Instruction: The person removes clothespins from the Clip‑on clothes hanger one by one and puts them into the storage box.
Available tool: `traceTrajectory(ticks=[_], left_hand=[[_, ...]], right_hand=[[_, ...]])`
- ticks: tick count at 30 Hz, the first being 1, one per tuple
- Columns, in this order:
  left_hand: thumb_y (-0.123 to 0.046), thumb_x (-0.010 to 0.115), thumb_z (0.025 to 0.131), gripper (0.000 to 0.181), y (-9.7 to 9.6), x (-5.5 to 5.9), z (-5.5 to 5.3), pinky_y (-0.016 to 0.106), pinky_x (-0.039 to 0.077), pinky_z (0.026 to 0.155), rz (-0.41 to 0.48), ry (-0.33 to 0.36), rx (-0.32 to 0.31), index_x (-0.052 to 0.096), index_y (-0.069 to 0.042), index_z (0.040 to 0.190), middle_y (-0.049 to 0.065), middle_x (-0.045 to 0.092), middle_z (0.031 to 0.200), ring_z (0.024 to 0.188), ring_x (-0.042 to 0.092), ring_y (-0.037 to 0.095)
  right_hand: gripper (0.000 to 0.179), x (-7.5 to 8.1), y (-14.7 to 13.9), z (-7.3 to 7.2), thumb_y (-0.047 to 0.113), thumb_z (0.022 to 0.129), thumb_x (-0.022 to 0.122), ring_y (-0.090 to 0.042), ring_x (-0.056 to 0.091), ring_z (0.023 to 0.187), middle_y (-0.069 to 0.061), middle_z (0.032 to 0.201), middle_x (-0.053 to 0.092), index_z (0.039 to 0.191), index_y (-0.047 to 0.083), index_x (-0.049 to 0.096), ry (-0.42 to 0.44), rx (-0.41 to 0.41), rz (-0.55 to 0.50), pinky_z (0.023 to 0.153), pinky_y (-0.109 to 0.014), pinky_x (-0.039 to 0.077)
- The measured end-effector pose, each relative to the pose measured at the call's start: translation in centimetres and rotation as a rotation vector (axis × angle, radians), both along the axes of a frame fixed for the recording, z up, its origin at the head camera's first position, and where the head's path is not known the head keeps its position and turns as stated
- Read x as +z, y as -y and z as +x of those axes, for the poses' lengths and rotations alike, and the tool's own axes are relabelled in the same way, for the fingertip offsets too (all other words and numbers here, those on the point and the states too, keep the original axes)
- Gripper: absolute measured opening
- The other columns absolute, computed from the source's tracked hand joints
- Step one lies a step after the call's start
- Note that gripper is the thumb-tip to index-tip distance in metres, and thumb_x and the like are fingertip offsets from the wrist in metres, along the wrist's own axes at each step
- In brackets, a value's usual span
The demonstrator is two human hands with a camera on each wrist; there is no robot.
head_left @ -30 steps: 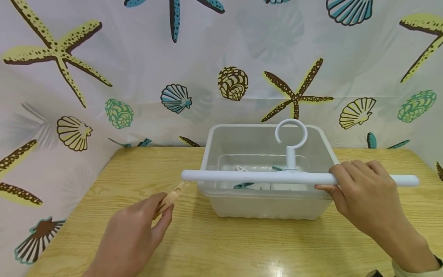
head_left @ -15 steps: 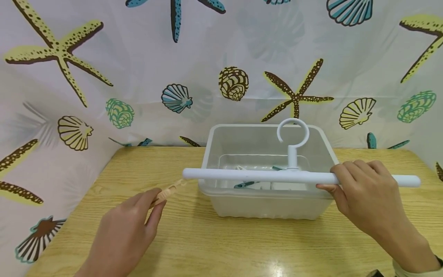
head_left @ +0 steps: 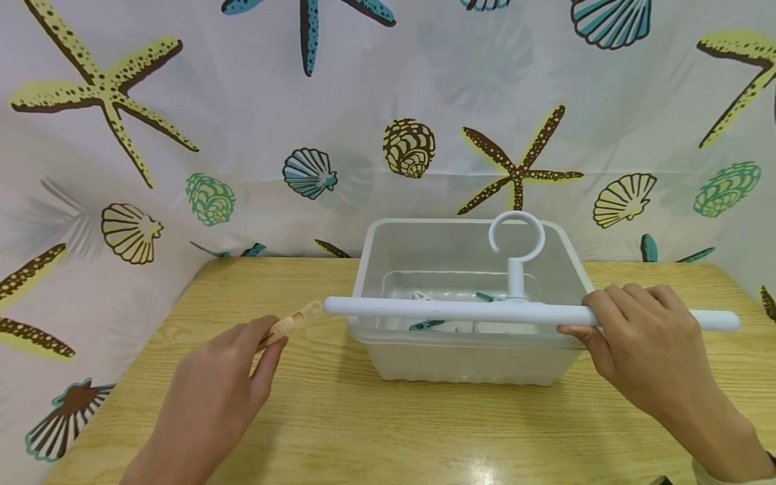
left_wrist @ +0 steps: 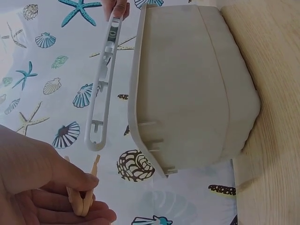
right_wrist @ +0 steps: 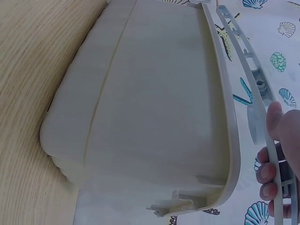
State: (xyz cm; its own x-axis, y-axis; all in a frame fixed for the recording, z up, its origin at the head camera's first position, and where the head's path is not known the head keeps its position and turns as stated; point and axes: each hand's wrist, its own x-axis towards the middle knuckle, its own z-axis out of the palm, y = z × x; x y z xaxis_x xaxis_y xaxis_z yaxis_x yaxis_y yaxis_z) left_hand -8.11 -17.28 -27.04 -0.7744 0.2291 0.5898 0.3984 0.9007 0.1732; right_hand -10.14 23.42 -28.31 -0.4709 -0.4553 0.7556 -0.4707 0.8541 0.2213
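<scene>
My left hand (head_left: pixel 209 397) pinches a pale yellow clothespin (head_left: pixel 292 325) between thumb and fingers. The clothespin's far tip is right by the left end of a white plastic hanger (head_left: pixel 418 309), a long straight bar with a round hook. In the left wrist view, the clothespin's (left_wrist: pixel 80 202) prongs point up toward the bar end, and the hanger's (left_wrist: pixel 96 112) hollow ribbed underside shows. On the bar's right part, my right hand (head_left: pixel 645 337) grips with fingers over the front and thumb beneath. The right wrist view shows its fingers (right_wrist: pixel 266 173) curled round the bar.
Below and behind the hanger, a translucent plastic bin (head_left: pixel 461 362) stands on the wooden table (head_left: pixel 388 431). Inside lie a teal clothespin (head_left: pixel 428 325) and a few other small pieces. A curtain (head_left: pixel 351 94) printed with shells and starfish hangs behind the table.
My left hand has moved slightly left and up in the head view, with the clothespin tilting flatter. The hanger has shifted slightly right in my right hand's grip.
</scene>
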Motion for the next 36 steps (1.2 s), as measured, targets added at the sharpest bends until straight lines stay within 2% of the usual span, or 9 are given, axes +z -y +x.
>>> traceTrajectory(ticks=[8, 15, 26, 30, 36], left_hand=[[-0.005, 0.076, 0.080, 0.021, 0.0, 0.1, -0.4, 0.040, 0.048, 0.048, -0.003, -0.009, -0.001, 0.068, 0.001, 0.099, 0.010, 0.069, 0.080, 0.059, 0.062, 0.021], [-0.003, 0.077, 0.079, 0.020, -0.3, 0.5, -0.7, 0.039, 0.048, 0.048, -0.013, -0.052, -0.024, 0.068, 0.000, 0.097, 0.010, 0.069, 0.081, 0.060, 0.062, 0.022], [-0.005, 0.075, 0.082, 0.021, -1.0, 1.1, -1.3, 0.037, 0.048, 0.050, -0.017, -0.017, -0.043, 0.068, 0.001, 0.100, 0.011, 0.069, 0.084, 0.059, 0.059, 0.020], [-0.004, 0.076, 0.080, 0.020, -1.2, 1.3, -1.4, 0.036, 0.048, 0.049, -0.020, -0.032, -0.055, 0.068, 0.001, 0.099, 0.011, 0.069, 0.083, 0.058, 0.057, 0.019], [-0.003, 0.075, 0.080, 0.019, -1.6, 1.5, -1.8, 0.039, 0.051, 0.053, -0.019, -0.057, -0.088, 0.068, 0.001, 0.097, 0.011, 0.070, 0.083, 0.063, 0.063, 0.023]], right_hand=[[0.060, -0.1, -0.1, 0.1, 0.054, 0.101, 0.032, -0.028, 0.054, 0.058, -0.009, 0.065, 0.056, 0.075, 0.002, 0.049, 0.015, 0.002, -0.007, 0.060, -0.045, 0.044], [0.060, -0.2, -0.3, 0.1, 0.054, 0.101, 0.032, -0.028, 0.054, 0.058, -0.009, 0.065, 0.056, 0.075, 0.002, 0.048, 0.019, -0.002, 0.001, 0.060, -0.045, 0.043], [0.060, -0.3, -0.3, 0.2, 0.054, 0.101, 0.032, -0.028, 0.056, 0.060, -0.010, 0.067, 0.058, 0.075, 0.002, 0.049, 0.022, 0.006, -0.004, 0.061, -0.045, 0.044], [0.061, -0.3, -0.4, 0.3, 0.054, 0.101, 0.032, -0.029, 0.058, 0.061, -0.011, 0.068, 0.059, 0.076, 0.001, 0.049, 0.028, 0.000, 0.006, 0.061, -0.045, 0.044], [0.061, -0.3, -0.5, 0.3, 0.054, 0.101, 0.032, -0.030, 0.059, 0.062, -0.011, 0.068, 0.060, 0.076, 0.002, 0.050, 0.027, 0.004, -0.004, 0.061, -0.045, 0.045]])
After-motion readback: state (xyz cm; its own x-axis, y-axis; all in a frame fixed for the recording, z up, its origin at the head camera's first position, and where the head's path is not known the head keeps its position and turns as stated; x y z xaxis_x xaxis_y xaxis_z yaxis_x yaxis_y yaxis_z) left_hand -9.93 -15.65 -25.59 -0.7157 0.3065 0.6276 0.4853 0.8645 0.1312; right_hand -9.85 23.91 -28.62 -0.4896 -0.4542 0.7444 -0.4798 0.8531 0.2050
